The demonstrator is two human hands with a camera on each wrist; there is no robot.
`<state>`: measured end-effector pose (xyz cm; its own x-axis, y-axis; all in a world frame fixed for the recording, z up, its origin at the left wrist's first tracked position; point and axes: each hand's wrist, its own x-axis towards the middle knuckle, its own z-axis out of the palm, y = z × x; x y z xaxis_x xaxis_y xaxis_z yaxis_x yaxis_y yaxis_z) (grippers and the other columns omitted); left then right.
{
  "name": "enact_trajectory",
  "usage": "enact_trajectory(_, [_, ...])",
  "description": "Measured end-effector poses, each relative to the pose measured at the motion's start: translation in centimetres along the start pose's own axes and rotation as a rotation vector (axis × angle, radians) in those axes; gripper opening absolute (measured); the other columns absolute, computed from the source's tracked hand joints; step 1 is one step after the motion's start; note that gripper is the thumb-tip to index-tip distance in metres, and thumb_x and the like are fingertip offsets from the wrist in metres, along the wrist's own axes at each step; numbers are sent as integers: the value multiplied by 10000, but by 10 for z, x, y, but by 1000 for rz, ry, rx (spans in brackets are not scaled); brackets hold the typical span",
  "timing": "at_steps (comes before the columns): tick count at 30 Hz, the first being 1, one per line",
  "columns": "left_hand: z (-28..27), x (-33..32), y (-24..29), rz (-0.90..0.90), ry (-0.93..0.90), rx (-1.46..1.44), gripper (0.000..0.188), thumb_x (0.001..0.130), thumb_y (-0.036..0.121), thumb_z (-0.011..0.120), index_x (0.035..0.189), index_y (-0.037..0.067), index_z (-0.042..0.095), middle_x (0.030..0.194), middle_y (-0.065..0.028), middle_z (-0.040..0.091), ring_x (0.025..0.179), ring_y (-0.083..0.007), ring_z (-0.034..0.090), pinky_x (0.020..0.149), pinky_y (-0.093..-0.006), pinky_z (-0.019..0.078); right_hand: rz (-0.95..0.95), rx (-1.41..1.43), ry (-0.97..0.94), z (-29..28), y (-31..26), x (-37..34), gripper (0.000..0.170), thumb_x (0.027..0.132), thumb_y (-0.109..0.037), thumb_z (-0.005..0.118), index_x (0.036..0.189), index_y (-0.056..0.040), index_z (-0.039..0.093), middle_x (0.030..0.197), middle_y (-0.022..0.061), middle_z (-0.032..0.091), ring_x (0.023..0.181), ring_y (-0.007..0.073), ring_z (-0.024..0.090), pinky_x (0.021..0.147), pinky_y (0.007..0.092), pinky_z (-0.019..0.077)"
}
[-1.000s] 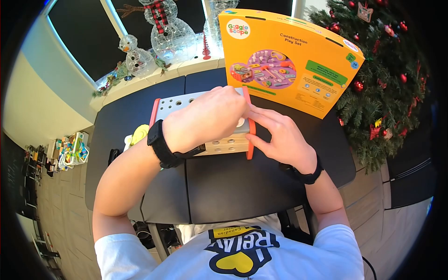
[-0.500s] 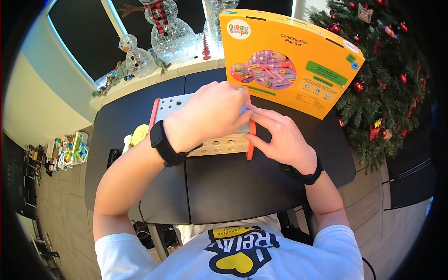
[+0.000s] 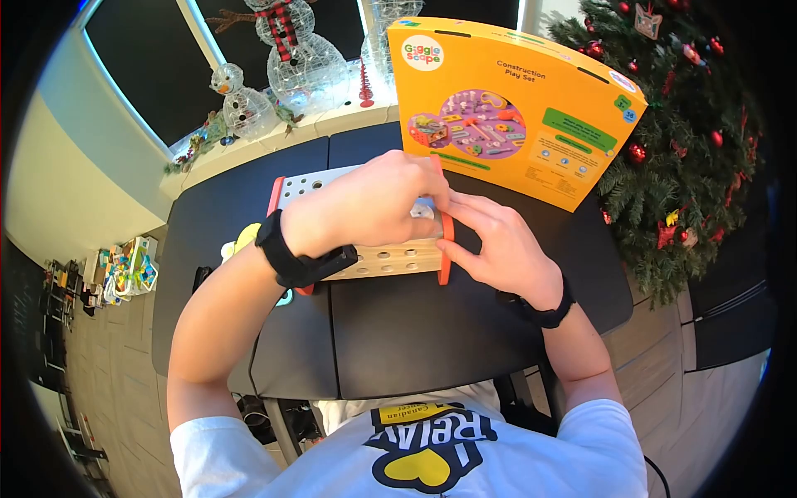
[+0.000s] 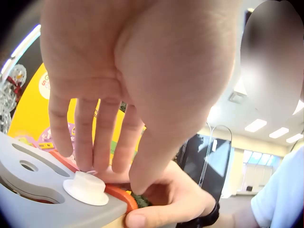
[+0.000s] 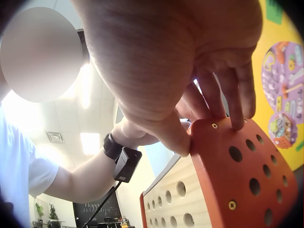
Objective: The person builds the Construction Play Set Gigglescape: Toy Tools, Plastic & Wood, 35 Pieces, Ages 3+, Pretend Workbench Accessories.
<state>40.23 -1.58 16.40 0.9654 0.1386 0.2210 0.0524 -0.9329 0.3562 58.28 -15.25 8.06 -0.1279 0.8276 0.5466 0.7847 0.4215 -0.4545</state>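
Note:
A toy workbench box sits on the table, with a grey top (image 3: pixel 297 187), a wooden side with round holes (image 3: pixel 386 263) and red end panels (image 5: pixel 247 175). My left hand (image 3: pixel 374 203) reaches over its right end, fingers extended downward. Just below those fingertips a white flanged plastic piece (image 4: pixel 88 188) stands on the grey top, close to the red edge. My right hand (image 3: pixel 502 241) grips the right end panel, thumb at the front edge and fingers over the top. In the head view the left hand covers much of the grey top.
Behind the box a yellow play set carton (image 3: pixel 515 108) stands upright on the black table (image 3: pixel 432 332). Lime-green and white toy parts (image 3: pixel 242 241) lie left of the box, and a teal part (image 3: pixel 286 296) lies near its front left corner. A decorated tree (image 3: pixel 664 166) stands to the right.
My left hand dipped over the white piece, covering it, then turned and drew back slightly so that it shows again. The right hand has kept its place.

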Motion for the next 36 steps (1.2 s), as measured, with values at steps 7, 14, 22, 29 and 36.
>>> enact_trajectory(7, [13,0,12,-274,-94,331,231,878,186,726,845,-40,689,814,-193,683,875,-412,677,808,-499,550,-25,-50,16,3,3,-1,514,864,-196,798,1315,15,668,1381,188,659,1191,363,664,1016,423,548])
enact_trajectory(14, [14,-5,6,-102,-134,289,128,880,65,686,852,-60,677,885,-222,690,899,-420,683,844,-480,548,-8,-37,-1,0,0,0,519,862,-195,801,1324,0,667,1381,183,660,1185,365,666,1014,426,549])
enact_trajectory(22, [11,-17,4,-192,-65,162,159,884,98,737,973,-33,720,966,-211,717,913,-411,689,825,-449,555,-19,-30,-65,-6,0,-1,605,804,-161,832,1366,-31,650,1431,168,631,1249,360,633,1055,430,523])
enact_trajectory(29, [-31,-88,-21,-215,47,190,321,860,186,814,1116,7,739,1152,-173,732,1052,-383,685,900,-435,557,-50,-90,-109,-14,1,1,688,664,-131,916,1307,-70,677,1398,102,647,1257,342,615,1053,428,515])
enact_trajectory(36, [-35,-165,-48,-298,115,229,381,807,244,878,1120,52,776,1292,-106,708,1171,-326,651,957,-431,556,-206,-153,-78,-10,-5,6,637,541,-313,944,1070,-59,695,1134,85,653,1173,347,619,1019,478,508])
